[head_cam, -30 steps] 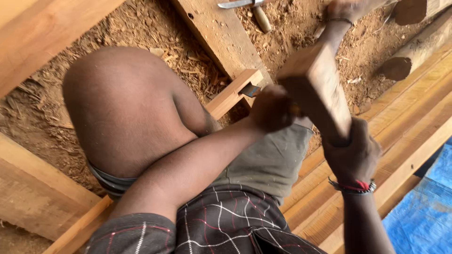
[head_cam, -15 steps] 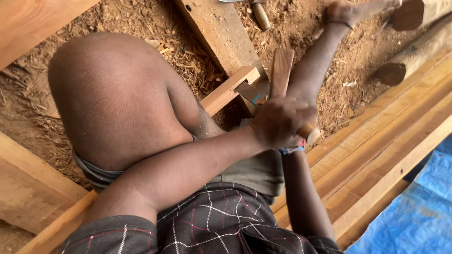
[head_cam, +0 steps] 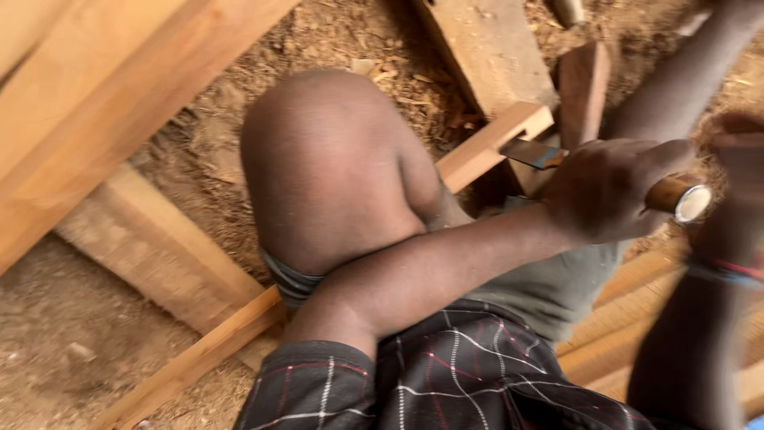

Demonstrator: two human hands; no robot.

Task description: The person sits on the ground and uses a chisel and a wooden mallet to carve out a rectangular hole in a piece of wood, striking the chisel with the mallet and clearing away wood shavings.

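Observation:
My left hand [head_cam: 609,187] is closed around a chisel [head_cam: 676,197] with a wooden handle and a metal end cap. Its steel blade [head_cam: 532,153] points left and touches the notched end of a light wooden strip [head_cam: 485,143]. That strip runs diagonally under my raised bare knee [head_cam: 334,167]. My right hand [head_cam: 740,155] is a blur at the right edge, just beyond the chisel's handle end, with a red band [head_cam: 728,269] on the wrist. What it holds is not visible. A dark wooden block [head_cam: 585,87] stands behind the blade.
I sit on ground covered in sawdust and shavings [head_cam: 318,40]. Wide planks [head_cam: 119,95] lie at the upper left, a board [head_cam: 485,48] at the top centre, and more planks [head_cam: 629,318] at the lower right. My other leg [head_cam: 676,87] stretches toward the upper right.
The view has shifted, so my knee sits nearer the centre. My left hand now shows the chisel with its blade on the notch. My right hand has come out from under it to the right.

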